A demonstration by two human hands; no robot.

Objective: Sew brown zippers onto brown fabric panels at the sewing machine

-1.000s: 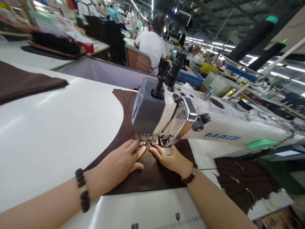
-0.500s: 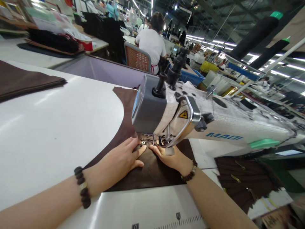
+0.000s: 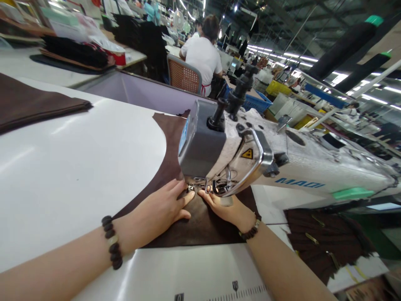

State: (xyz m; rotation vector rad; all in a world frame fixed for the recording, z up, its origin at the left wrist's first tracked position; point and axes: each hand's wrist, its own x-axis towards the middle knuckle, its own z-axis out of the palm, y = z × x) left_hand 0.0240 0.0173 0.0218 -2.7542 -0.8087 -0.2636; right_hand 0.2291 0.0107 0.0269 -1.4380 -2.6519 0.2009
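A dark brown leather piece (image 3: 194, 225) lies on the white table (image 3: 72, 167) under the head of a white sewing machine (image 3: 282, 167). My left hand (image 3: 163, 207) lies flat on the leather, fingers stretched toward the presser foot (image 3: 200, 188). My right hand (image 3: 228, 209) presses the leather from the right side of the foot, fingers flat and partly hidden under the machine head. Both wrists wear dark bead bracelets.
Folded brown material (image 3: 37, 106) lies at the far left. A person in a white shirt (image 3: 203, 58) sits on a chair at the table ahead. A dark pleated piece (image 3: 326, 238) with metal clips hangs at the right. A ruler scale (image 3: 232, 288) marks the table's front edge.
Both hands have crept slightly forward with the leather toward the needle; the view has shifted a little to the left and down.
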